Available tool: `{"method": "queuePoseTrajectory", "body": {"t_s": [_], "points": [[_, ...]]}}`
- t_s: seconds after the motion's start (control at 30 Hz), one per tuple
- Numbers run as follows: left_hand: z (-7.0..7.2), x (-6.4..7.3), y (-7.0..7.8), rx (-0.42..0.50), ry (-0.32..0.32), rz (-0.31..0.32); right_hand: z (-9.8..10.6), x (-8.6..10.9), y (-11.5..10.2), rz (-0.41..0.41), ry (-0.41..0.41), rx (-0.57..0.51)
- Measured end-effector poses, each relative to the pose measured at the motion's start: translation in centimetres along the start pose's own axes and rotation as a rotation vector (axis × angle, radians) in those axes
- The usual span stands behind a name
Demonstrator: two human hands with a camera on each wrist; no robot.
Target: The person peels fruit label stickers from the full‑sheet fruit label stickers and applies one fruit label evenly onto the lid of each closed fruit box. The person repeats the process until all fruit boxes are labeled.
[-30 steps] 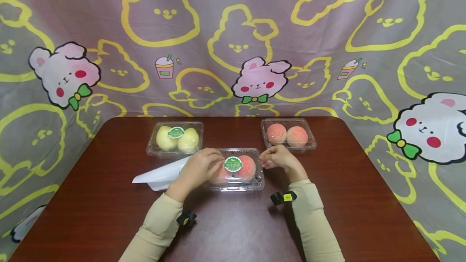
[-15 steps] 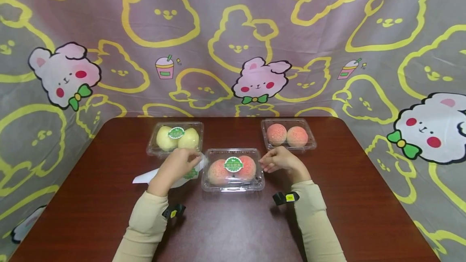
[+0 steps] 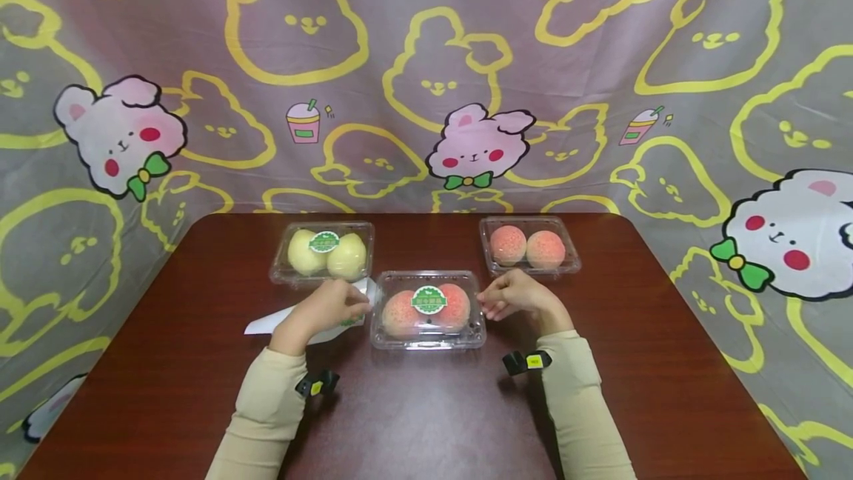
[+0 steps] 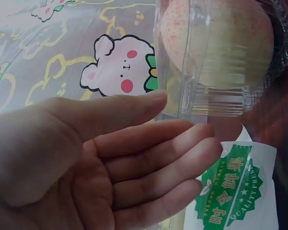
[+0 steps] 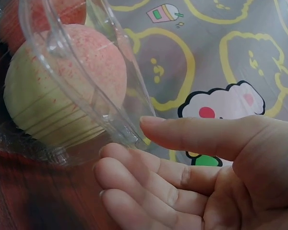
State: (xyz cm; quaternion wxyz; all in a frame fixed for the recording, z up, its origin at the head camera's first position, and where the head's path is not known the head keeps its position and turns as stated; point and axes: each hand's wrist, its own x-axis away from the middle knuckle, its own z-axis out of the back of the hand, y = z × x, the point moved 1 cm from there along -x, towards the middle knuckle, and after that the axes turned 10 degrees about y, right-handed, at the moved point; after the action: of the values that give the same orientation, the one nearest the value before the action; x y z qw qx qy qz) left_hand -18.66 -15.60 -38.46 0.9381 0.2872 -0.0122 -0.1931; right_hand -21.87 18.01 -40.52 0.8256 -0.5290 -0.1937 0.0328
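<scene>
In the head view, a clear plastic clamshell box with two pink-yellow peaches stands mid-table. On its lid is a round green and white sticker. My left hand hovers just left of the box over a white sheet of stickers, its fingers loosely bent and apart from the thumb, with nothing in them. Beside the box's right side is my right hand. In the right wrist view its thumb and forefinger lie apart near the box corner; whether they touch it I cannot tell.
A clamshell box of pale yellow pears, with a green sticker, stands at the back left. Another box with two peaches and no sticker visible stands at the back right. A cartoon-print curtain hangs behind the brown table.
My left hand has moved left, from over the peach box's left side to beside it above the sticker sheet. My right hand has stayed nearly still by the box's right side.
</scene>
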Motion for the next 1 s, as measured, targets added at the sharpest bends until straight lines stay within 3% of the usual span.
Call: {"method": "queuePoseTrajectory", "body": {"t_s": [0.17, 0.4, 0.8, 1.0], "points": [[0.0, 0.0, -0.1, 0.021, -0.034, -0.024, 0.1, 0.1, 0.0, -0.006, -0.029, 0.016], [-0.5, -0.1, 0.0, 0.004, -0.026, -0.063, 0.1, 0.3, -0.1, 0.005, -0.052, 0.019], [-1.5, -0.5, 0.8, -0.036, 0.069, 0.003, 0.1, 0.0, 0.3, 0.0, 0.031, -0.02], [-2.2, -0.8, 0.8, -0.029, 0.185, 0.058, -0.3, -0.5, 0.4, -0.012, 0.109, -0.054]]}}
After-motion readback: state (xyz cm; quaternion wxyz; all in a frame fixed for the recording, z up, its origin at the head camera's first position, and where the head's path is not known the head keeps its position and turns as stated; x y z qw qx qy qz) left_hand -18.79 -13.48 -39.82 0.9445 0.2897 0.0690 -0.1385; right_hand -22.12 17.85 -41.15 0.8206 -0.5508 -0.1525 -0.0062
